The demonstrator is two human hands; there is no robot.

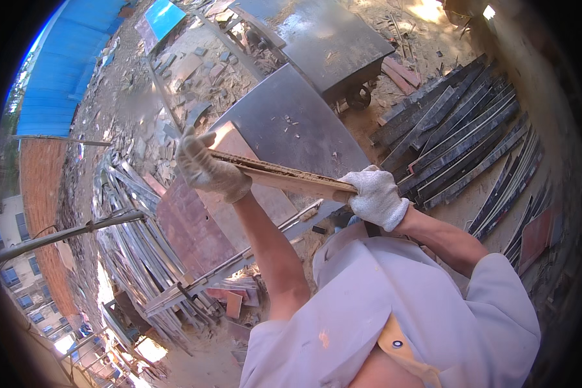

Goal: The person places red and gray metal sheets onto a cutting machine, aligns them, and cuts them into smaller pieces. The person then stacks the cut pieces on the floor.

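Left hand point(204, 169) and right hand point(375, 197), both gloved, are closed around opposite ends of the board point(281, 176), held above the table point(291, 123); uneven grip could drop it

Two gloved hands, the left hand point(204, 169) and the right hand point(374, 196), are seen, and one wooden board point(281, 176) is held between them. One wheeled cart point(333, 45) and two blue sheets point(163, 16) are counted.

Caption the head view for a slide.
Two gloved hands, left and right, grip a worn board by its ends above a grey metal sheet.
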